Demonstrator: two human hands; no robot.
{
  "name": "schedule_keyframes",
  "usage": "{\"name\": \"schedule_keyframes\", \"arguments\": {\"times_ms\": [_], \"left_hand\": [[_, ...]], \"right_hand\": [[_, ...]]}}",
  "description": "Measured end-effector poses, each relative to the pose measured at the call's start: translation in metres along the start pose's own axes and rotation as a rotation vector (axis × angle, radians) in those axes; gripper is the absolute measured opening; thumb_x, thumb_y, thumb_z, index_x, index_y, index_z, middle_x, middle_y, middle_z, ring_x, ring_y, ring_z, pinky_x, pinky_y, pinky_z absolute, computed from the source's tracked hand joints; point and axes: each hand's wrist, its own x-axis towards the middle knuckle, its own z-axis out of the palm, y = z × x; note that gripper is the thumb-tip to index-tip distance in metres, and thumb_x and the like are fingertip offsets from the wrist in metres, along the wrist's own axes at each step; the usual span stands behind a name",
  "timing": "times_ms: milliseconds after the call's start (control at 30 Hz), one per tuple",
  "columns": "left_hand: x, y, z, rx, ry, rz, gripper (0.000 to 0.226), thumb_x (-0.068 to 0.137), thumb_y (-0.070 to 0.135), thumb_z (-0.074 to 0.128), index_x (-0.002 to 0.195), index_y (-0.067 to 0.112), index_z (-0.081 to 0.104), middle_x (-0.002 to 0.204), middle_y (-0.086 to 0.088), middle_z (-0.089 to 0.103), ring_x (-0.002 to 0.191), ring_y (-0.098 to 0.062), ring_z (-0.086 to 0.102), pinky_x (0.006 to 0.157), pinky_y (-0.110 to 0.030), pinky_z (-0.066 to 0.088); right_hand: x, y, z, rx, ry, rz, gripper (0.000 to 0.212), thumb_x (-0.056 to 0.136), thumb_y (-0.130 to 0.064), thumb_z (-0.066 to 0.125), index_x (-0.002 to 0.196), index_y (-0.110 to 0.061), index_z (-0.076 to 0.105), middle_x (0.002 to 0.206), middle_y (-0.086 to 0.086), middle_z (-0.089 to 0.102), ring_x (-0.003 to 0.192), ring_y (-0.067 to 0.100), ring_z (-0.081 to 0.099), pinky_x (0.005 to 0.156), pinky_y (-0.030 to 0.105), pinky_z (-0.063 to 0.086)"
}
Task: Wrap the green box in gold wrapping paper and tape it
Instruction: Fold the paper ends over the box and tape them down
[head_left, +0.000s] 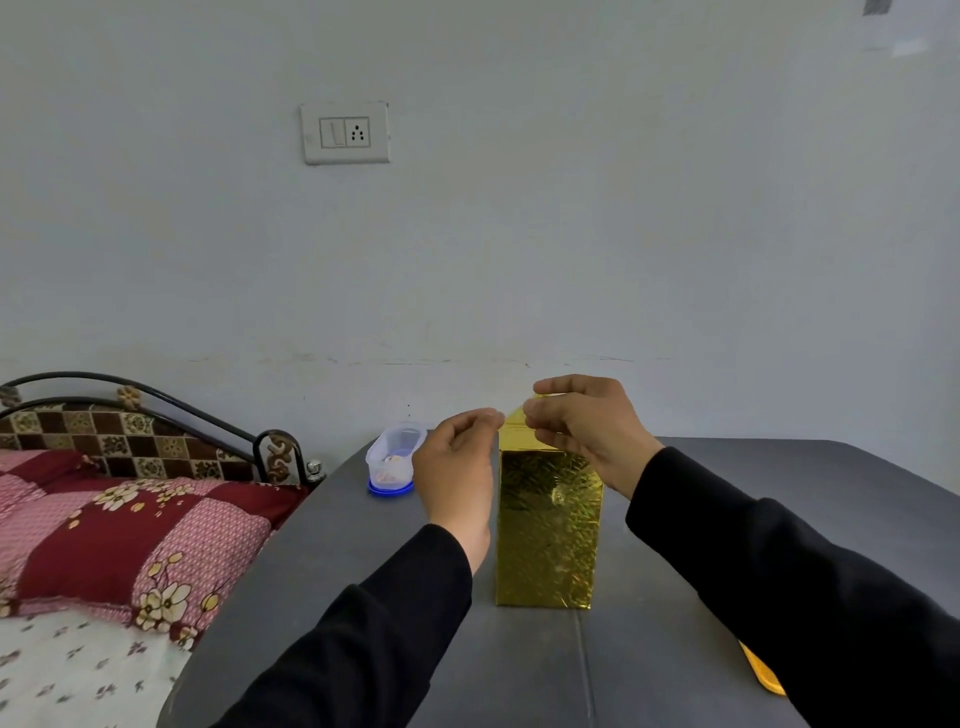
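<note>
The box stands upright on the grey table, covered all over in gold wrapping paper, with no green showing. At its top a gold flap rises to a point. My right hand pinches this flap from the right. My left hand is just left of the box's top, its fingertips curled together near the flap's left edge. What they pinch, if anything, is too small to tell; no tape is plainly visible.
A clear plastic tub on a blue lid stands at the table's far left. A strip of gold paper lies near the right under my sleeve. A bed with patterned pillows adjoins the table's left edge.
</note>
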Motion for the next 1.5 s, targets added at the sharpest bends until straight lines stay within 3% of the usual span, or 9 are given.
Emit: {"name": "schedule_keyframes", "arguments": {"times_ms": [167,367,567,700,867,1067,1267,1333,1500], "left_hand": [[0.012,-0.015,-0.012,0.156,0.074,-0.11,0.011,0.093,0.027,0.066,0.095,0.022,0.076,0.094,0.006,0.072,0.087,-0.011,0.064,0.075,-0.027,0.046],[0.017,-0.016,-0.004,0.154,-0.145,-0.268,0.009,0.101,0.037,0.055,0.105,0.031,0.06,0.112,0.009,0.061,0.101,-0.009,0.054,0.091,-0.034,0.042],[0.025,-0.015,0.004,-0.026,-0.206,-0.428,0.049,0.102,0.048,0.047,0.142,0.021,0.053,0.141,0.0,0.056,0.133,-0.022,0.05,0.108,-0.044,0.038],[0.026,-0.013,0.006,-0.002,-0.264,-0.444,0.043,0.097,0.051,0.053,0.129,0.023,0.06,0.137,-0.001,0.061,0.131,-0.023,0.053,0.114,-0.05,0.038],[0.029,-0.017,0.01,0.161,-0.266,-0.436,0.013,0.098,0.037,0.057,0.098,0.025,0.062,0.114,-0.004,0.066,0.102,-0.017,0.059,0.097,-0.04,0.047],[0.029,-0.017,0.014,0.2,-0.253,-0.439,0.014,0.1,0.036,0.053,0.094,0.024,0.057,0.102,-0.004,0.061,0.095,-0.019,0.057,0.086,-0.036,0.046],[0.029,-0.014,0.016,0.251,-0.228,-0.394,0.018,0.103,0.032,0.051,0.087,0.026,0.054,0.093,0.001,0.058,0.088,-0.014,0.055,0.088,-0.035,0.046],[0.027,-0.015,0.015,0.257,-0.241,-0.373,0.018,0.102,0.031,0.05,0.088,0.023,0.058,0.097,-0.004,0.062,0.092,-0.017,0.057,0.089,-0.034,0.047],[0.025,-0.013,0.012,0.251,-0.266,-0.343,0.015,0.102,0.029,0.049,0.094,0.022,0.06,0.105,-0.01,0.064,0.098,-0.022,0.06,0.09,-0.037,0.049]], "right_hand": [[0.014,-0.02,-0.003,-0.27,-0.002,-0.042,0.026,0.08,0.005,0.075,0.103,-0.008,0.073,0.092,0.013,0.076,0.075,0.022,0.072,0.071,0.03,0.064],[0.032,-0.033,-0.002,-0.418,-0.23,0.048,0.033,0.085,-0.002,0.079,0.116,-0.008,0.068,0.088,0.012,0.073,0.074,0.019,0.068,0.076,0.031,0.063],[0.046,-0.033,0.004,-0.68,-0.301,0.044,0.037,0.089,-0.004,0.076,0.123,-0.01,0.065,0.087,0.01,0.072,0.07,0.015,0.068,0.066,0.026,0.059],[0.053,-0.027,0.004,-0.811,-0.293,-0.001,0.041,0.087,-0.007,0.078,0.126,-0.014,0.065,0.094,0.011,0.074,0.069,0.016,0.067,0.067,0.025,0.061],[0.052,-0.023,0.005,-1.041,-0.276,-0.123,0.044,0.084,-0.019,0.079,0.126,-0.021,0.066,0.098,0.002,0.075,0.081,0.013,0.07,0.084,0.028,0.059],[0.047,-0.018,0.014,-1.168,-0.182,-0.195,0.053,0.077,-0.021,0.084,0.126,-0.02,0.065,0.117,-0.002,0.063,0.097,0.014,0.062,0.067,0.018,0.047],[0.037,-0.01,0.021,-1.196,-0.011,-0.228,0.014,0.081,-0.013,0.076,0.094,-0.019,0.074,0.102,0.0,0.069,0.092,0.019,0.064,0.071,0.025,0.054],[0.028,-0.005,0.019,-1.251,0.065,-0.316,0.017,0.086,-0.007,0.063,0.091,-0.017,0.076,0.103,0.002,0.068,0.087,0.02,0.064,0.069,0.026,0.053],[0.009,-0.004,0.013,-1.147,-0.075,-0.256,0.029,0.088,-0.006,0.055,0.094,-0.018,0.08,0.104,-0.002,0.066,0.088,0.015,0.061,0.065,0.023,0.046]]}}
